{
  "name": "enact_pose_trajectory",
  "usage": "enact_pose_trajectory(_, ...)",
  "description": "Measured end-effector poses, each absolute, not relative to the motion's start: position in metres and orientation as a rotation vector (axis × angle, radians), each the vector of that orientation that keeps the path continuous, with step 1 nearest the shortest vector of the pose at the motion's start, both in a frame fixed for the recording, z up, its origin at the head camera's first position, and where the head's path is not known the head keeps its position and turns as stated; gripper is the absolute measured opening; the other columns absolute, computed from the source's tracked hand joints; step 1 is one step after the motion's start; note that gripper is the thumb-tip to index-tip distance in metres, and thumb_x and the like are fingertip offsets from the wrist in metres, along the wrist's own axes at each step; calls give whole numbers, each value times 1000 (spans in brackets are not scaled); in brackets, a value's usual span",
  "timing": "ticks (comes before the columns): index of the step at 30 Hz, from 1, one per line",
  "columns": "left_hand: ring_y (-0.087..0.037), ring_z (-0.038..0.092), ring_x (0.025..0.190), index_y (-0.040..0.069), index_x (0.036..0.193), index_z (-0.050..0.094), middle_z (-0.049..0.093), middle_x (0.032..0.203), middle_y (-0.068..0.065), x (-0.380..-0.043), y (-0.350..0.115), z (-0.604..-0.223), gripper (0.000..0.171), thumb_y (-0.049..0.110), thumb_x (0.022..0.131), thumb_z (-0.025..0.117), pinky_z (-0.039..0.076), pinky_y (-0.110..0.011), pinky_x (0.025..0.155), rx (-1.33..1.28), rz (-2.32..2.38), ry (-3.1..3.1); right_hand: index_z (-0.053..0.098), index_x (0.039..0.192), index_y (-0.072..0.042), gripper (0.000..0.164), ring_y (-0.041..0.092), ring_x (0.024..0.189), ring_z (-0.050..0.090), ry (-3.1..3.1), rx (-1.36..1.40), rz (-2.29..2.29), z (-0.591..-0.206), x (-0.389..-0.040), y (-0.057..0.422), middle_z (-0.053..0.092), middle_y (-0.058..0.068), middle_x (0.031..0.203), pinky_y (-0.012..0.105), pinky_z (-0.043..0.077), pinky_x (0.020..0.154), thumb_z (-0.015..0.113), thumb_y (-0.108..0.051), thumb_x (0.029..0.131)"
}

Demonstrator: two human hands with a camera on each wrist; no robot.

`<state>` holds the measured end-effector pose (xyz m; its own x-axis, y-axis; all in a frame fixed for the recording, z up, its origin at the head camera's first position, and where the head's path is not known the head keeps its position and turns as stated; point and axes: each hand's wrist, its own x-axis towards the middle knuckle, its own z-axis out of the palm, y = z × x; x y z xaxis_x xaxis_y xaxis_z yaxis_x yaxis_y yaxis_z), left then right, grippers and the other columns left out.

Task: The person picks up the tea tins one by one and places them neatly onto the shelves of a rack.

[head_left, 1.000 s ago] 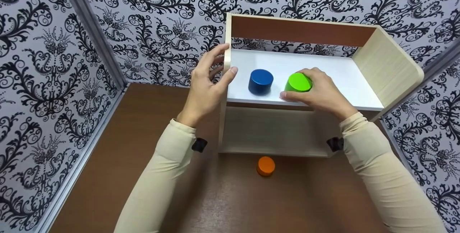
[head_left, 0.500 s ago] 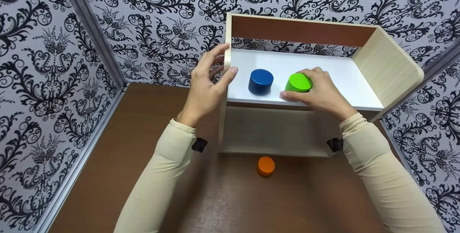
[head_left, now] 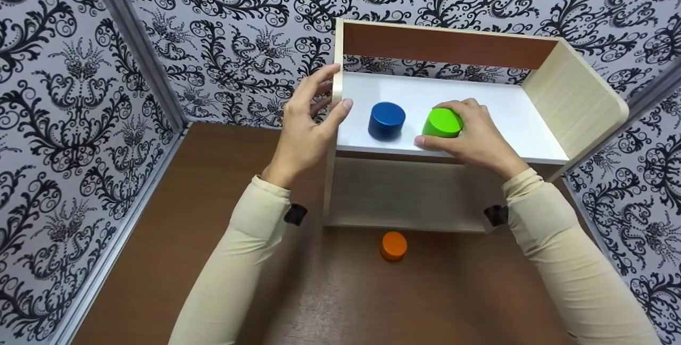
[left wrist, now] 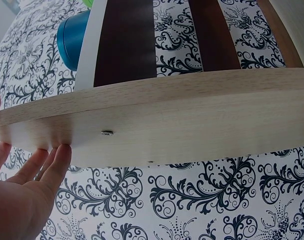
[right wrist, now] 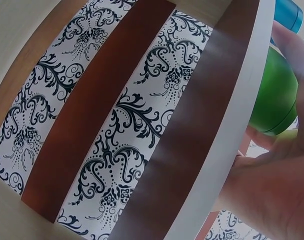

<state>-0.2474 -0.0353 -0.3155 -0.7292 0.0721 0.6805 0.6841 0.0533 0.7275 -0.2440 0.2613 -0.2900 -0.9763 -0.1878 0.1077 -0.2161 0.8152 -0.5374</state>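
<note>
A wooden shelf unit with a white upper shelf board (head_left: pixel 532 137) stands in front of me. My left hand (head_left: pixel 303 126) grips its left side panel (left wrist: pixel 191 120) near the front edge, the fingertips on the outer face and the thumb on the other side. On the white board, my right hand (head_left: pixel 476 134) holds a green cylinder (head_left: pixel 442 123) between thumb and fingers. Left of that cylinder, and apart from it, a blue cylinder (head_left: pixel 387 121) stands upright. In the right wrist view the hand partly covers the green cylinder (right wrist: pixel 276 92).
An orange cylinder (head_left: pixel 393 246) stands on the brown tabletop (head_left: pixel 340 302), in front of the lower compartment (head_left: pixel 409 193). The right side panel (head_left: pixel 574 95) rises at the board's far end. Patterned walls (head_left: pixel 229 41) enclose the back and sides.
</note>
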Motion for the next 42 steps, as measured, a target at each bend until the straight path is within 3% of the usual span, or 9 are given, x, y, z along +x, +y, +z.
enact_pose_trajectory(10,-23,59,120,4,144,52,54,135,-13,-247,-36,-315,54,14,95,71,53,-33,104,-760,-1725,-1868,55,141,-5,81,41,125,36,-2899,349,907,-290,-242,263,46,22,140,56,39,97,83,-50,80)
enact_pose_trajectory(18,-25,59,120,4,144,52,55,134,-12,-247,-36,-316,53,15,95,69,54,-33,103,-760,-1707,-1868,49,148,-5,89,43,133,34,-2862,372,883,-293,-239,267,43,22,148,66,31,112,86,-47,79)
enact_pose_trajectory(26,-25,60,119,2,144,52,55,133,-13,-246,-36,-315,53,14,95,69,54,-33,102,-768,-1710,-1859,38,155,-6,100,43,141,28,-2800,423,884,-293,-235,269,36,20,157,68,26,116,87,-45,78)
enact_pose_trajectory(42,-31,58,122,3,145,51,54,135,-15,-246,-36,-315,54,14,95,69,53,-34,104,-769,-1732,-1872,37,156,-10,102,39,146,22,-2717,407,945,-290,-219,277,30,16,162,68,17,120,91,-40,75)
